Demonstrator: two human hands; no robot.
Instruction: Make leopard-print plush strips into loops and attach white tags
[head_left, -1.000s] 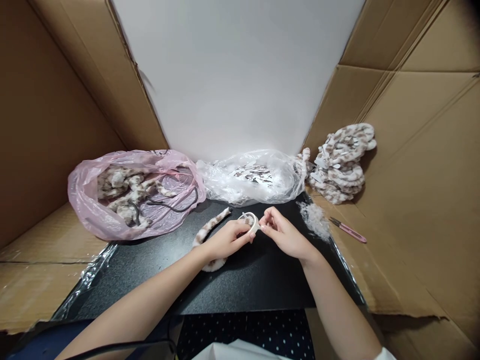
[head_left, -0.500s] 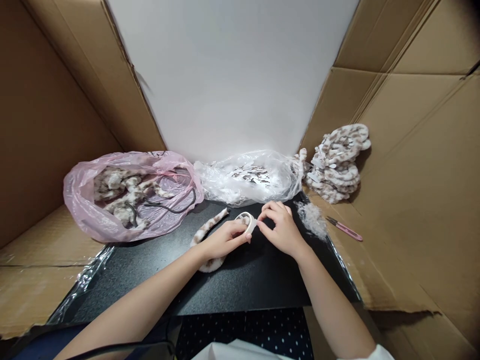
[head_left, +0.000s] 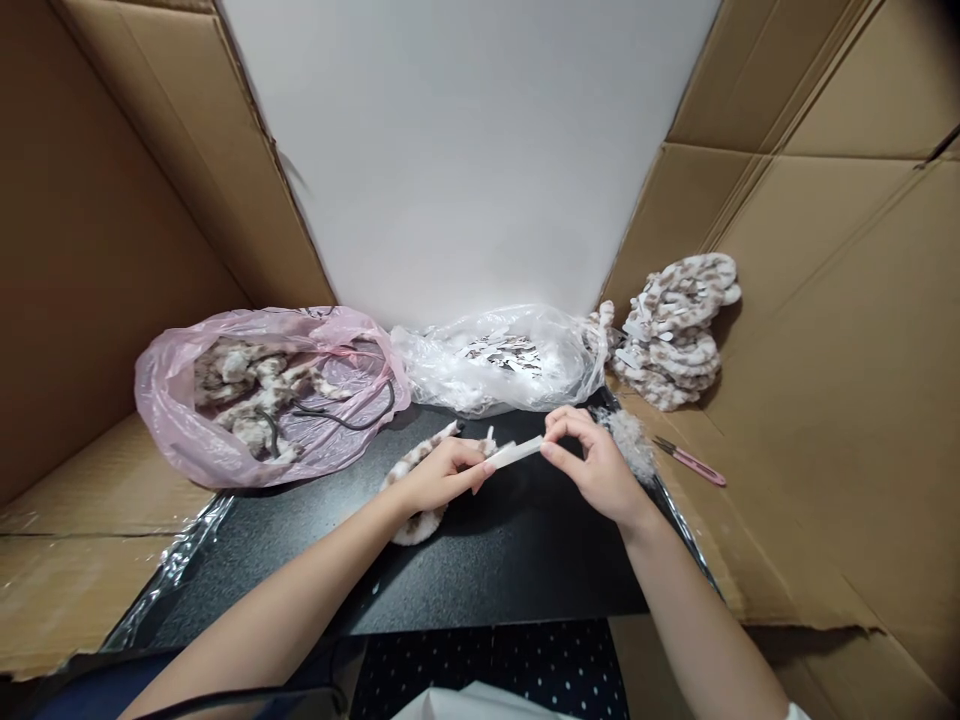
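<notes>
A roll of whitish tape is in my left hand, its ring seen nearly edge-on and partly covered by the fingers. From it a strip of tape stretches across to my right hand, where thumb and fingertips pinch its free end. Under and beside the left hand lies a curved fuzzy strip, white with brown patches, on the black table. One dark tip of this strip points away from me; its middle is hidden by my left hand and wrist.
At the back left lies an open pink plastic bag holding fuzzy pieces and dark cords. A clear bag with patterned scraps is beside it. On the right are a stack of fuzzy bands, white fluff and pink thread snips. Cardboard walls flank the table.
My right hand has moved right and pulled out a longer strip of tape. The roll in my left hand has turned from showing its open ring to nearly edge-on.
</notes>
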